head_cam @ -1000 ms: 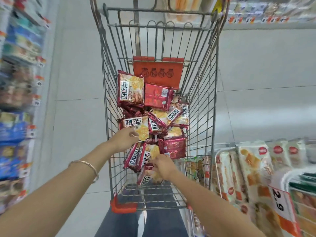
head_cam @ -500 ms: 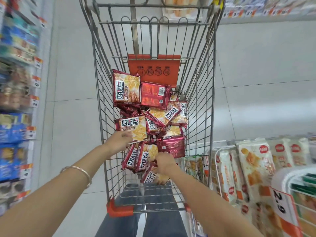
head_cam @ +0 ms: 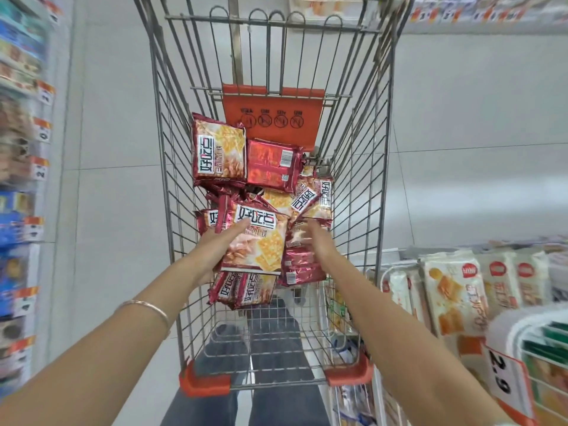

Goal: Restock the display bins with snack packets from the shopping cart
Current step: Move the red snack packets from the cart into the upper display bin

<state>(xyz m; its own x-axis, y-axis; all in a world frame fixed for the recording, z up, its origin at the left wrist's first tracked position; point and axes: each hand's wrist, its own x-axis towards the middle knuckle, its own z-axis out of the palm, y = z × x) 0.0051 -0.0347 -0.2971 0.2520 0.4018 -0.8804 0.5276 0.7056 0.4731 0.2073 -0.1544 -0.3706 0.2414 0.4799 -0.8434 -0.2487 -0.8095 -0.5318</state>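
Blurred shelves (head_cam: 21, 179) left, price tag (head_cam: 502, 384) right, tiled floor (head_cam: 461, 133).

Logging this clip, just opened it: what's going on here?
A person stands at a wire shopping cart in a store aisle, reaching into its pile of red snack packets. The left hand holds one packet lifted off the pile, face up. The right hand is blurred, reaching at the packets beside it; whether it grips one is unclear. The display bins at right already hold pale packets. Nothing has reached them yet.

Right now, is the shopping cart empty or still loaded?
Loaded: the shopping cart still holds a heap of red snack packets.
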